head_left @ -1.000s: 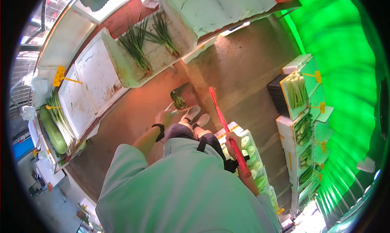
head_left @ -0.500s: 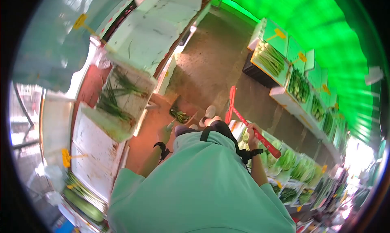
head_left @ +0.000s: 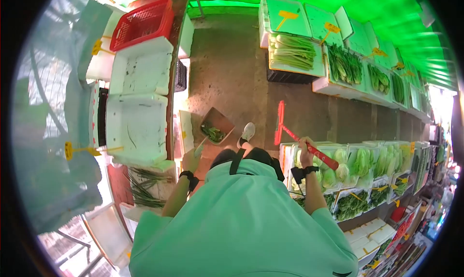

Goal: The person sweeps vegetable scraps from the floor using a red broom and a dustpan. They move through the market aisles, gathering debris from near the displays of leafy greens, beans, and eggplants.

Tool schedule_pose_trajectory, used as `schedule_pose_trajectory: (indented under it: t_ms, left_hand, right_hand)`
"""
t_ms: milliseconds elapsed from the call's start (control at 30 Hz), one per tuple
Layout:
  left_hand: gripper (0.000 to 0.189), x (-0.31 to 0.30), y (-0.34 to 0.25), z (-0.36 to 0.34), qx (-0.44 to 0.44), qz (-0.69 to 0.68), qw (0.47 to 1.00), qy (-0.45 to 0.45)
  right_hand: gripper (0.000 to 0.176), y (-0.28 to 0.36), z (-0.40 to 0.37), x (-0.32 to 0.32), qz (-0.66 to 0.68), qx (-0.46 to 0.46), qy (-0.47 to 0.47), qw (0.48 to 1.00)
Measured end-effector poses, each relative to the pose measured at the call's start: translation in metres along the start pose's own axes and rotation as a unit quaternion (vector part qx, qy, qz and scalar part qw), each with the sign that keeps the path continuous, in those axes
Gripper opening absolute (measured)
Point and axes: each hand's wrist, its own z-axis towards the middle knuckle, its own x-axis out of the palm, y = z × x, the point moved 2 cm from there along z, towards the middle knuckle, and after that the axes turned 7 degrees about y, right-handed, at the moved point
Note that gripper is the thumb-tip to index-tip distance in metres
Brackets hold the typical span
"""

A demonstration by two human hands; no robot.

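From the head camera, looking down over a green-shirted torso, the dustpan [head_left: 218, 124] sits low over the concrete floor [head_left: 227, 69] of a market aisle, and everything else reads from it. The left hand [head_left: 190, 160], with a dark band at the wrist, is just below the pan and closed around its long handle. A small heap of green scraps [head_left: 212, 133] lies inside the pan. Right of the pan, past a white shoe [head_left: 248, 131], the right hand [head_left: 305, 146] is wrapped around the stick of a red broom [head_left: 316, 154], whose head stands near the shoe, apart from the pan.

Left of the pan stand white foam boxes [head_left: 137, 125], with a red basket [head_left: 142, 23] further up and a few green onions [head_left: 142, 185] below. Well to the right of the pan are crates of lettuce [head_left: 360, 161].

As for progress, I'd judge the scraps have been gathered: they are in the pan, and I can make out no more litter on the floor near it. The pan is not yet emptied, and both tools are in hand.
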Motion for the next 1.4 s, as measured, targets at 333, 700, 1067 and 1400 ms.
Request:
schedule_pose_trajectory:
  t_ms: [333, 700, 1067, 1400]
  left_hand:
    - [0.029, -0.042, -0.097, 0.181, 0.036, 0.033, 0.993, 0.107]
    - [0.028, 0.033, -0.143, 0.374, 0.143, 0.164, 0.957, 0.192]
    - [0.011, 0.098, -0.222, 0.436, 0.234, 0.241, 0.936, 0.103]
    - [0.012, 0.112, -0.222, 0.449, 0.238, 0.245, 0.931, 0.125]
  right_hand:
    - [0.009, -0.017, 0.167, 0.002, -0.157, -0.016, -0.004, 0.987]
    - [0.013, -0.128, 0.331, 0.062, 0.012, 0.116, -0.023, 0.993]
    - [0.022, -0.065, 0.295, 0.184, -0.165, -0.054, 0.202, 0.964]
    - [0.022, -0.015, 0.238, 0.205, 0.018, 0.066, 0.328, 0.942]
